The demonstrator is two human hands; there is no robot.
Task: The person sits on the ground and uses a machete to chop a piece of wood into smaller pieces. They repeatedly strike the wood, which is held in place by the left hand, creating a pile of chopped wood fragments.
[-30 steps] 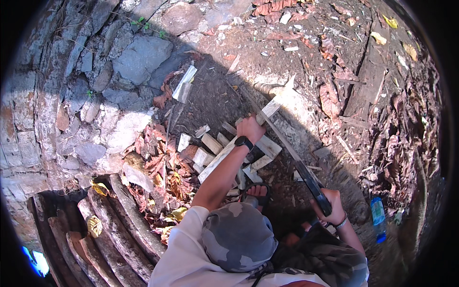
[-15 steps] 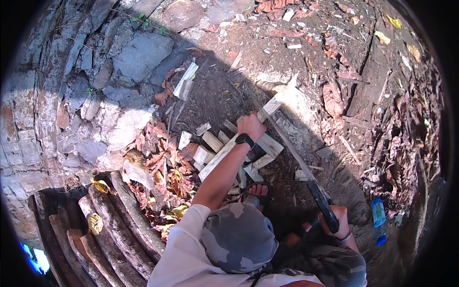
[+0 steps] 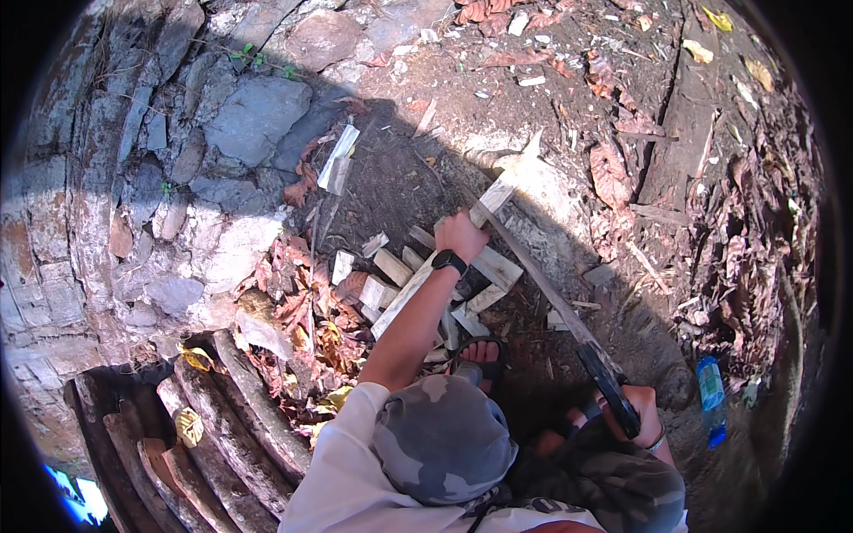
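My left hand (image 3: 461, 235), with a dark watch at its wrist, is closed on a long pale strip of wood (image 3: 404, 302) and holds it down at a slant. My right hand (image 3: 641, 416) grips the black handle (image 3: 613, 391) of a handsaw. The saw's long, narrow blade (image 3: 542, 280) runs up and left from the handle. It crosses the wood just beyond my left hand; how deep it sits there is hard to see. Short cut wood pieces (image 3: 494, 266) lie around and under the strip, close to my sandaled foot (image 3: 482, 352).
Several logs (image 3: 222, 417) lie at the lower left, beside dry leaves (image 3: 302, 302). A stone wall (image 3: 258, 115) rises on the left. A plastic bottle (image 3: 711, 400) lies at the right. A camouflage cap (image 3: 442, 435) covers part of the lower middle.
The view has shifted slightly. My right hand and the saw have drawn back a little toward the lower right. My left hand keeps its hold on the wood strip.
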